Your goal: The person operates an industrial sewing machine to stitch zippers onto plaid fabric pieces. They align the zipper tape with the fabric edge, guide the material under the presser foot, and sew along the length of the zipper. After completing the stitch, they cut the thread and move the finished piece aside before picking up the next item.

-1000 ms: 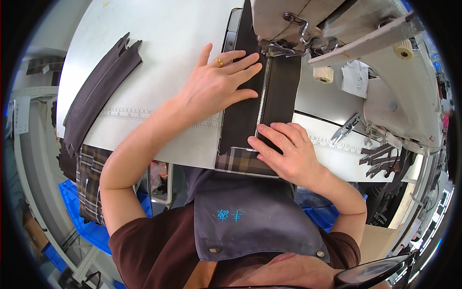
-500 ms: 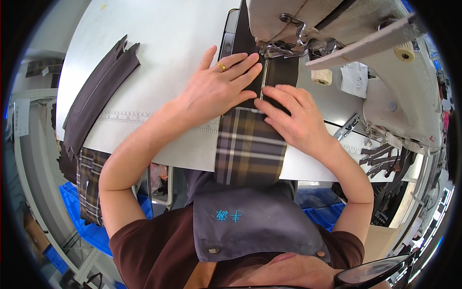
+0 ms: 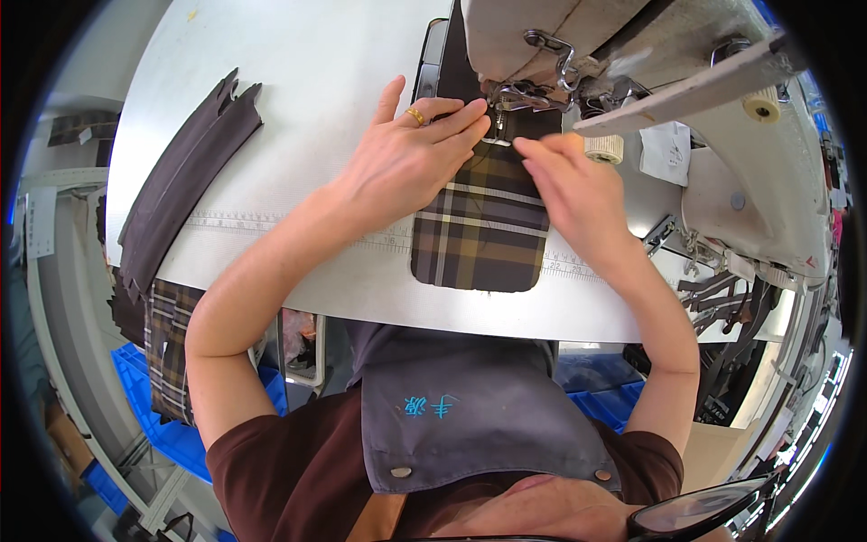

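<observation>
Plaid fabric [image 3: 483, 239] lies on the white table [image 3: 307, 117], its far end under the sewing machine [image 3: 524, 45]. Our left hand [image 3: 406, 163] rests flat on its left side, little finger spread apart; our right hand [image 3: 582, 194] curls over its right side, and we cannot tell whether it pinches anything.

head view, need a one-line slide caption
Left hand and right hand at plaid fabric in front of a sewing machine.

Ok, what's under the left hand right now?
Around the left hand, plaid cloth and dark cloth show by the fingers, white tabletop beside the palm. What lies directly beneath is covered.
</observation>
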A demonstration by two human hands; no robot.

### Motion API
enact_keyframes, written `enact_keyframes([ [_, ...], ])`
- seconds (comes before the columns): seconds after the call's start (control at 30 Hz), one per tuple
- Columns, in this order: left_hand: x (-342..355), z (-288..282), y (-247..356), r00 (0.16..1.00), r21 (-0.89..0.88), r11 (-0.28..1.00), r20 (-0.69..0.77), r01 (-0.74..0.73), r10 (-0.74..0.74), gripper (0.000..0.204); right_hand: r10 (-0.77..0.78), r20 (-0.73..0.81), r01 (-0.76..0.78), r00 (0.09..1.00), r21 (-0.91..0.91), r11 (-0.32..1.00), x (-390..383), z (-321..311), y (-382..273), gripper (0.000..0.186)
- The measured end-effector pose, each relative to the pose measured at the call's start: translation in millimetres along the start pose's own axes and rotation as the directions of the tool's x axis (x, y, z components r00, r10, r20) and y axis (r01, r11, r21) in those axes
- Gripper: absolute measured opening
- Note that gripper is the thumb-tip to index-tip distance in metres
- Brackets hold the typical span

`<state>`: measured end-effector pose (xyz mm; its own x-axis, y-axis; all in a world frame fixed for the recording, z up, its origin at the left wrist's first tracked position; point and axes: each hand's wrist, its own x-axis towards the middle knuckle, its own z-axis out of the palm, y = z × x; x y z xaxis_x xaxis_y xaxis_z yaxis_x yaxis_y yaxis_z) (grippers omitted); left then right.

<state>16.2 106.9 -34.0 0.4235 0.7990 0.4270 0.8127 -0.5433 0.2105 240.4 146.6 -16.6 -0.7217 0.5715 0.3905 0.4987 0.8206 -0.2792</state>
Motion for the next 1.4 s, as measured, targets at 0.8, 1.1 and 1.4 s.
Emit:
enact_keyframes([
  [0.8, 29.9, -6.3, -11.8, 0.999, -0.059, 0.998, -0.032, 0.013, -0.015, 0.010, 0.285, -0.008, -0.257, 0.959, 0.407, 0.877, 27.2, 31.2, 11.3, 0.013],
  [1.1, 32.3, 4.5, -17.0, 0.993, -0.190, 0.979, -0.072, 0.080, -0.095, 0.011, 0.140, -0.109, -0.106, 0.984, 0.275, 0.956, 29.6, 27.0, 12.7, 0.013],
  [1.4, 34.3, 9.6, -17.2, 0.986, -0.310, 0.950, -0.137, 0.043, -0.090, 0.012, 0.472, 0.042, -0.431, 0.881, 0.486, 0.761, 29.4, 13.9, -2.7, 0.013],
])
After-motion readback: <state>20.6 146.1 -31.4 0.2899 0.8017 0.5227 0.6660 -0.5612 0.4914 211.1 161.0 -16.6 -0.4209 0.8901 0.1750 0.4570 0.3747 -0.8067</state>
